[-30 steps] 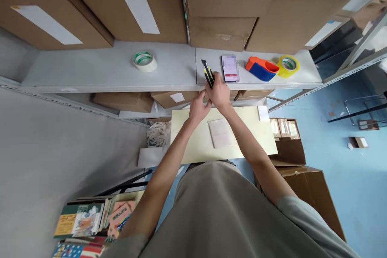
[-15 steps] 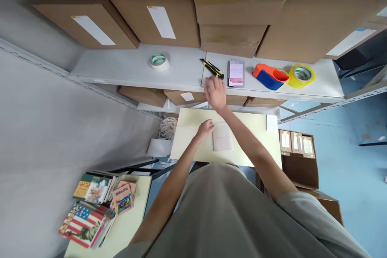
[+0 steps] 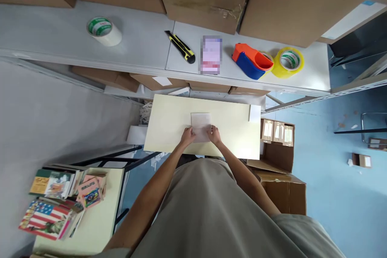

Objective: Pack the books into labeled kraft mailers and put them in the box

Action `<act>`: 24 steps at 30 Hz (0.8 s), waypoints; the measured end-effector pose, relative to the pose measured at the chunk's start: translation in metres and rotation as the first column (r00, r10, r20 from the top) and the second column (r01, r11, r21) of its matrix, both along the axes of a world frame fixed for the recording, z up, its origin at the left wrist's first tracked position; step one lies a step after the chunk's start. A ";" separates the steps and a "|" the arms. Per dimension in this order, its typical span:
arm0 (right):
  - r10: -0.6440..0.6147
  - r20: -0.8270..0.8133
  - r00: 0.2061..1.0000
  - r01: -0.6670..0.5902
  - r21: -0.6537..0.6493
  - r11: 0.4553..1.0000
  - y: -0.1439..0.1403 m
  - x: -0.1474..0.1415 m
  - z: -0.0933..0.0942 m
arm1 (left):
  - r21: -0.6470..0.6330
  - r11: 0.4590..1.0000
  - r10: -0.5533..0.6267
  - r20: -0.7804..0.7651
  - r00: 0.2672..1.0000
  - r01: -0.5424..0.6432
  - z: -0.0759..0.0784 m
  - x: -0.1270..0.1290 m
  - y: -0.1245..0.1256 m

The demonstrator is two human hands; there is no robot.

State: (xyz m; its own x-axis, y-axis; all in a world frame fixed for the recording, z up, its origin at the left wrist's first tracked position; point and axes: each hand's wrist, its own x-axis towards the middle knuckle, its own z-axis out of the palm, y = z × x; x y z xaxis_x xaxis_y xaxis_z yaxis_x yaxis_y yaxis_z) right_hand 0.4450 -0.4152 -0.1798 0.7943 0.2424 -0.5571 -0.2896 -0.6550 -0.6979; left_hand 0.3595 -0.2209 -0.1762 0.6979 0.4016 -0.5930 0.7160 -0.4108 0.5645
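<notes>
Small white packet sits flat on my pale yellow worktop, close to the near edge, about midway along. My left hand and right hand pinch its near corners, fingers curled onto it. On the shelf beyond: yellow utility knife, tape dispenser.

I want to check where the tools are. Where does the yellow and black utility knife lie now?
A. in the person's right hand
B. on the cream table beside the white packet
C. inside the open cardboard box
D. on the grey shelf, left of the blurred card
D: the utility knife lies on the grey shelf, left of the blurred card; both hands are at the white packet.
</notes>
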 end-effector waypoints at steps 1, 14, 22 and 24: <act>-0.017 -0.014 1.000 0.017 0.015 1.000 -0.003 0.004 -0.003 | -0.001 1.000 0.007 -0.008 1.000 -0.007 -0.002 0.001 -0.005; -0.180 -0.277 0.944 0.262 0.296 0.919 -0.053 0.005 0.007 | -0.154 0.985 0.076 0.002 0.997 -0.075 0.008 0.021 -0.071; -0.199 -0.289 0.936 0.308 0.404 0.861 -0.044 0.034 0.053 | -0.373 0.924 0.117 0.073 0.990 -0.082 0.037 0.038 -0.055; -0.173 -0.291 0.941 0.297 0.463 0.835 -0.048 0.049 0.079 | -0.426 0.897 0.195 0.140 0.971 -0.119 0.055 0.048 -0.035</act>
